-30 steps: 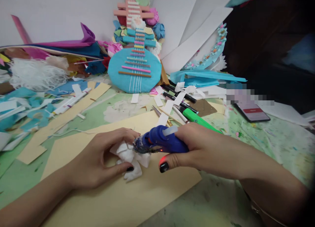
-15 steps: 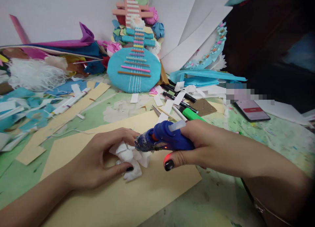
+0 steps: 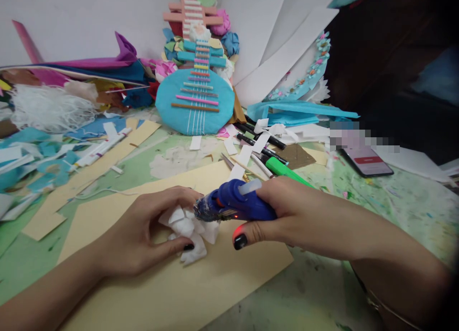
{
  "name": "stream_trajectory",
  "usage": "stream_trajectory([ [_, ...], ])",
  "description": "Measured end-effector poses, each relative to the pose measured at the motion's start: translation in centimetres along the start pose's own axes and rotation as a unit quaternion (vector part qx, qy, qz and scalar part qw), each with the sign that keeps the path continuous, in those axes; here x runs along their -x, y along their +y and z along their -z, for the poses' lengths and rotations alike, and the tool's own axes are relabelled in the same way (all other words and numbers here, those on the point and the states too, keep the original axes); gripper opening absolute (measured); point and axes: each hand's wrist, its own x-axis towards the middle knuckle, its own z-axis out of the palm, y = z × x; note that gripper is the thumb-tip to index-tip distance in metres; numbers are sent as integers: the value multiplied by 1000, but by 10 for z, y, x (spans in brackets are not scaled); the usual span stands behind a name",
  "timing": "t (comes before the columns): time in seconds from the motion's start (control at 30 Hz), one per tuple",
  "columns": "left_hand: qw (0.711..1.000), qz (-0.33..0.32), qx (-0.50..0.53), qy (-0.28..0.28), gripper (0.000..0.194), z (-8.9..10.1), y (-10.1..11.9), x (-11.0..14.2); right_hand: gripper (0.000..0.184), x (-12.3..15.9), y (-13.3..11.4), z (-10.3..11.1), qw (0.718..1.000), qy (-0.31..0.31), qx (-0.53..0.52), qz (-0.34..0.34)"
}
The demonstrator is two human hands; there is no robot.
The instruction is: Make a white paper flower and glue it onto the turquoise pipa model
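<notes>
My left hand (image 3: pixel 154 230) is curled around a white crumpled paper flower (image 3: pixel 195 245), thumb in front and fingers behind it. The flower rests on a cream sheet of card (image 3: pixel 229 273). My right hand (image 3: pixel 279 216) grips a blue hot glue gun (image 3: pixel 236 202) with a small red light lit and a clear glue stick poking out of its back. Its nozzle points left and sits over the flower's upper right side, close to my left fingertips. Whether the nozzle touches the paper I cannot tell.
A blue paper lute (image 3: pixel 195 101) leans upright at the back. Pens and a green marker (image 3: pixel 287 171) lie behind the glue gun, beside scissors (image 3: pixel 229 162). At the right is a phone (image 3: pixel 367 156). Paper scraps (image 3: pixel 53 166) and white shredded strands (image 3: pixel 52 106) cover the left.
My right hand and the glue gun have shifted slightly left, bringing the nozzle further over the flower. My left hand and the flower stay in place.
</notes>
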Motion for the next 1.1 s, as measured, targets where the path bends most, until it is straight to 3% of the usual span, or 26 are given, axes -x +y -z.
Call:
stream_trajectory([
  [0.17, 1000, -4, 22, -6, 50, 1, -4, 1, 47, 0, 1, 0, 1000, 4, -12, 3],
  [0.47, 999, 25, 23, 22, 43, -3, -8, 5, 41, 5, 1, 4, 999, 21, -32, -10],
  [0.73, 998, 26, -26, 45, 30, -4, 1, 3, 21, 11, 1, 10, 990, 56, -124, 43],
  [0.97, 991, 70, -81, 77, 41, -4, 4, 1, 27, 4, 2, 9, 979, 110, -172, 25],
  [1.1, 990, 80, -85, 77, 50, -4, 4, 0, 31, -1, 8, 6, 958, 140, -238, 77],
])
